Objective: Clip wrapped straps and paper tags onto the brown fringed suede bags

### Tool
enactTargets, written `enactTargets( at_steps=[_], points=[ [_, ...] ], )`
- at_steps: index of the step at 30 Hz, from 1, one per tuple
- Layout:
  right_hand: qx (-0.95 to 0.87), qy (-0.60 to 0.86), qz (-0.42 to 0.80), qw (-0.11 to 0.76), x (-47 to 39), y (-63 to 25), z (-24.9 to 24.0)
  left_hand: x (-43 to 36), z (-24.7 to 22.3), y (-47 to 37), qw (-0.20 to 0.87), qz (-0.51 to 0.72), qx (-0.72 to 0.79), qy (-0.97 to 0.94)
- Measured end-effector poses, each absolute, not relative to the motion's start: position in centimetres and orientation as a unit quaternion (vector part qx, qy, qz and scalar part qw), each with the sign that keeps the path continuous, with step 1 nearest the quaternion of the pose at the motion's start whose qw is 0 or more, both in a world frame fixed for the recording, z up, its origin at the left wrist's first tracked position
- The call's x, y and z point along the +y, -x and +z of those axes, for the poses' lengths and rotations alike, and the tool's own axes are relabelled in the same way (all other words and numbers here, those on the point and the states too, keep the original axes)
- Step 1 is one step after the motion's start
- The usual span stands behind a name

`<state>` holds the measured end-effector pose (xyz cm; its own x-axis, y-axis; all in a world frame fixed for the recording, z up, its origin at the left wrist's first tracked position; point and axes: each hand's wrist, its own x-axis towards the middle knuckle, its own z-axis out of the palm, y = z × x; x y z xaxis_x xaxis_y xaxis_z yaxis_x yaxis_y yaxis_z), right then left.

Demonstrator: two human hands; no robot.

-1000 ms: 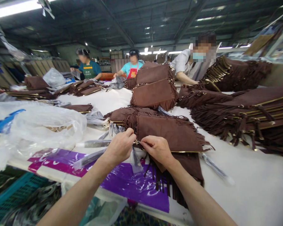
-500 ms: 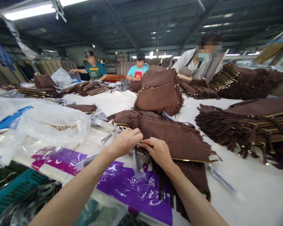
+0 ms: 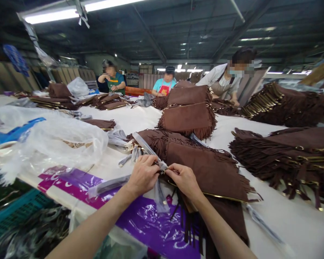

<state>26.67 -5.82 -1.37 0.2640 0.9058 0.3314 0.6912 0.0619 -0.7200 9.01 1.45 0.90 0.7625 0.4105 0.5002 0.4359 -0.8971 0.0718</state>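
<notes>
My left hand [image 3: 145,174] is closed on a strap wrapped in clear plastic [image 3: 145,144], whose sleeve slants up and away beyond my fingers. Fingertip to fingertip with it, my right hand [image 3: 184,181] pinches a small gold-coloured metal fitting [image 3: 163,172] at the near left corner of a brown fringed bag [image 3: 205,169]. The fingers partly hide that fitting, so its exact shape does not show. Another plastic sleeve [image 3: 160,198] hangs below my hands. Under the bag lies a second brown fringed bag [image 3: 226,216].
Stacks of brown fringed bags stand ahead [image 3: 189,118] and at the right [image 3: 291,154]. Clear plastic bags [image 3: 78,140] lie left, beside purple plastic sheeting [image 3: 151,219]. A teal basket [image 3: 18,212] sits below the table edge. Several co-workers are across the white table [image 3: 275,212].
The plastic-wrapped strap now sticks up beyond my left hand. My hands stay close together at the bag's corner. The view has shifted slightly left, and co-workers have moved their arms.
</notes>
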Motion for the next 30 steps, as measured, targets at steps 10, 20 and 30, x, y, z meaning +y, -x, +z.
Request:
enactTargets(
  at_steps=[10,20,30],
  points=[
    [-0.591,0.663,0.144,0.436,-5.8,-26.6,-1.3,0.6,-0.7,-10.7,0.063,-0.262,-0.237,0.934],
    [-0.551,0.571,0.335,0.507,-6.6,-26.2,-0.7,2.7,2.3,-8.6,-0.414,-0.416,-0.240,0.773],
    [-0.570,0.548,0.209,0.575,-5.6,-24.5,-1.0,2.1,3.5,-10.4,-0.508,-0.401,-0.205,0.734]
  ],
)
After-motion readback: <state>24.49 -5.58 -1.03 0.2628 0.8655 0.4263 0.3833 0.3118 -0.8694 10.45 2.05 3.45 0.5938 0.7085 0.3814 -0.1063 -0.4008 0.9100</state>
